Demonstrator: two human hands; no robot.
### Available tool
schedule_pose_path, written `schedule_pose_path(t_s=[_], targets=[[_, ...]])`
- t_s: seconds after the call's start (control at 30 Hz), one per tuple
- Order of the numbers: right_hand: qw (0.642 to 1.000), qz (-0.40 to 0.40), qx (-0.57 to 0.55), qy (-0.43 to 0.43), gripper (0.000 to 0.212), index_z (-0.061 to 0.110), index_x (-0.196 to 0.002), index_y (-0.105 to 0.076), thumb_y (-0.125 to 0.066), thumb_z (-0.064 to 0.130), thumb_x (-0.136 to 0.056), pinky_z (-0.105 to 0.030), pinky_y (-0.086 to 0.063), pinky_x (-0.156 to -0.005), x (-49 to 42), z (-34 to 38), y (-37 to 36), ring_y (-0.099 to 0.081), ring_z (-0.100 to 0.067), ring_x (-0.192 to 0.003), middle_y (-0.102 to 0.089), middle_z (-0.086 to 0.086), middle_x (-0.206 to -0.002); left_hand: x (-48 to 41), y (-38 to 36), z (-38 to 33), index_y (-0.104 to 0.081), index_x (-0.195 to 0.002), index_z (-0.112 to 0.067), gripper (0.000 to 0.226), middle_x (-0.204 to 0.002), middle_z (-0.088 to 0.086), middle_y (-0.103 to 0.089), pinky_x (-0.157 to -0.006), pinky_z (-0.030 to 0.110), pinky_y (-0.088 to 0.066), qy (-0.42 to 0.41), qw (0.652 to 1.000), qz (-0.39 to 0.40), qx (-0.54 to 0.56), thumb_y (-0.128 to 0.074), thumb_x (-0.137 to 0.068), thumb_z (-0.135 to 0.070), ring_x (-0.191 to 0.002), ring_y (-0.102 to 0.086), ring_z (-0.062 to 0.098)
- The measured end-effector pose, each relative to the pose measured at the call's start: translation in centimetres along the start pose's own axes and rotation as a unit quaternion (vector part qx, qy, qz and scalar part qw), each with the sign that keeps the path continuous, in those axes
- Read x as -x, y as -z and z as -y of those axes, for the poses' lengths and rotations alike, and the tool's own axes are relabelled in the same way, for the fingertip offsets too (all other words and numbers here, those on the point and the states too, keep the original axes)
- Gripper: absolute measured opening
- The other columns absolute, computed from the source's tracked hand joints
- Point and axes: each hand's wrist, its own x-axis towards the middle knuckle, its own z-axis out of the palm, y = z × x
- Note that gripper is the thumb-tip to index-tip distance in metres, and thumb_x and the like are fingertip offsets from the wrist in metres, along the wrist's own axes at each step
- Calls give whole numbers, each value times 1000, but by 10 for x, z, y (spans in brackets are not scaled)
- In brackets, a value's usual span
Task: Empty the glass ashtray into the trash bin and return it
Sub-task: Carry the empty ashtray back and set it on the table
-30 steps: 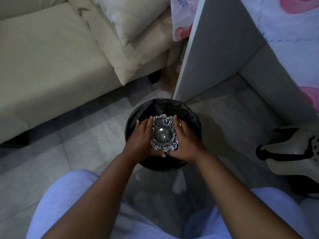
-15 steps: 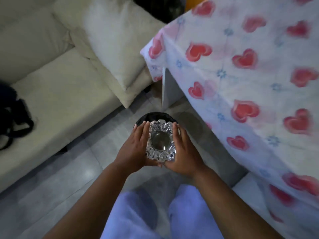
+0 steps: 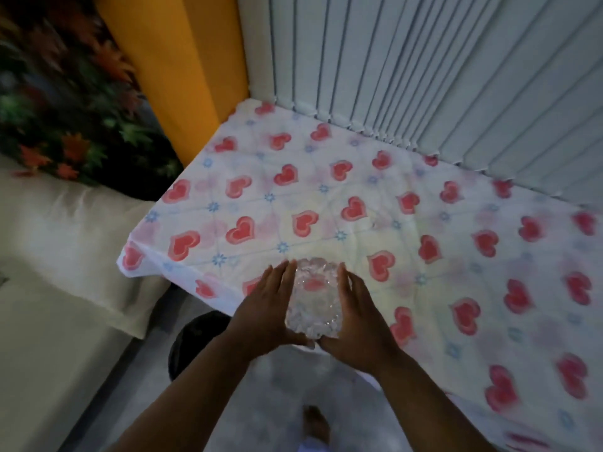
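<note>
The cut-glass ashtray (image 3: 314,298) is held upright between both palms, over the near edge of a table covered with a white cloth printed with red hearts (image 3: 424,230). My left hand (image 3: 261,308) presses its left side and my right hand (image 3: 355,314) its right side. Whether it touches the cloth I cannot tell. The black-lined trash bin (image 3: 192,337) stands on the floor below and to the left, partly hidden by my left forearm.
A cream sofa (image 3: 49,305) with a cushion runs along the left. Behind it are artificial flowers (image 3: 65,119) and an orange curtain (image 3: 182,70). White vertical blinds (image 3: 440,66) back the table. A bare foot (image 3: 315,425) shows on the tiled floor.
The ashtray has risen from over the bin to the table's edge, still between both hands. My view has swung up from the floor and bin to the tabletop.
</note>
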Motion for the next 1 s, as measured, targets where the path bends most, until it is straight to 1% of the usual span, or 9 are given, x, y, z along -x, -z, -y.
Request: schedule_pose_path(t_s=[0.07, 0.13, 0.2, 0.27, 0.43, 0.53, 0.67, 0.87, 1.0], targets=[[1000, -9, 8, -17, 126, 22, -151, 12, -69, 69, -67, -30, -33, -110, -15, -29, 22, -18, -25, -147, -12, -8, -160, -40, -3, -20, 11, -149, -15, 134, -162, 7, 0, -119, 40, -12, -16, 1000, 17, -14, -72, -59, -70, -147, -2, 28], [999, -10, 18, -35, 128, 21, -152, 12, -71, 68, -66, -36, -40, -108, -32, -56, 41, -20, -26, -146, -13, -7, -160, -77, -6, -37, 6, -150, -14, 131, -161, 10, -7, -120, 43, -19, -19, 999, 30, -18, -73, -60, -68, -146, -11, 30], [998, -8, 30, -49, 129, 21, -151, 13, -73, 66, -66, -37, -42, -105, -51, -81, 56, -24, -27, -144, -15, -8, -159, -111, -10, -48, -1, -150, -11, 129, -158, 14, -16, -118, 46, -25, -33, 999, 19, -24, -77, -60, -63, -143, -19, 31], [997, 0, 34, -64, 129, 23, -151, 13, -74, 65, -65, -42, -42, -104, -70, -102, 66, -26, -30, -144, -16, -11, -158, -142, -12, -53, -5, -150, -10, 127, -157, 14, -20, -117, 45, -25, -35, 999, 16, -31, -80, -60, -59, -142, -21, 31], [997, -10, 38, -62, 126, 13, -153, 3, -75, 61, -67, -47, -39, -109, -106, -133, 80, -29, -34, -142, -23, -16, -156, -195, -21, -58, -2, -150, -7, 129, -158, 15, -16, -118, 44, -17, -38, 997, 23, -57, -79, -60, -58, -144, -15, 29], [996, -9, 36, -76, 125, 16, -153, 3, -75, 62, -66, -49, -32, -113, -120, -147, 78, -22, -38, -145, -16, -19, -159, -217, -29, -53, 1, -150, -7, 133, -159, 15, -13, -120, 48, -16, -31, 996, 32, -73, -77, -59, -64, -146, -12, 30], [996, -13, 55, -71, 125, 13, -152, 0, -74, 66, -66, -48, -30, -114, -124, -162, 75, -20, -39, -146, -17, -22, -158, -229, -40, -52, 5, -150, -10, 128, -161, 13, -5, -120, 43, -7, -22, 996, 48, -68, -75, -64, -61, -148, -3, 27], [996, -20, 64, -59, 121, 10, -152, -6, -69, 69, -67, -47, -30, -114, -124, -167, 77, -21, -37, -145, -21, -21, -157, -232, -52, -50, 3, -150, -11, 126, -161, 14, -7, -120, 53, -12, -36, 996, 31, -75, -75, -64, -60, -148, -4, 30], [994, -22, 91, -58, 125, 7, -152, -8, -66, 75, -64, -50, -31, -116, -121, -165, 79, -21, -38, -145, -19, -22, -158, -228, -56, -46, 8, -150, -14, 132, -162, 13, 3, -120, 52, -9, -4, 996, 40, -81, -72, -60, -69, -148, 4, 29]])
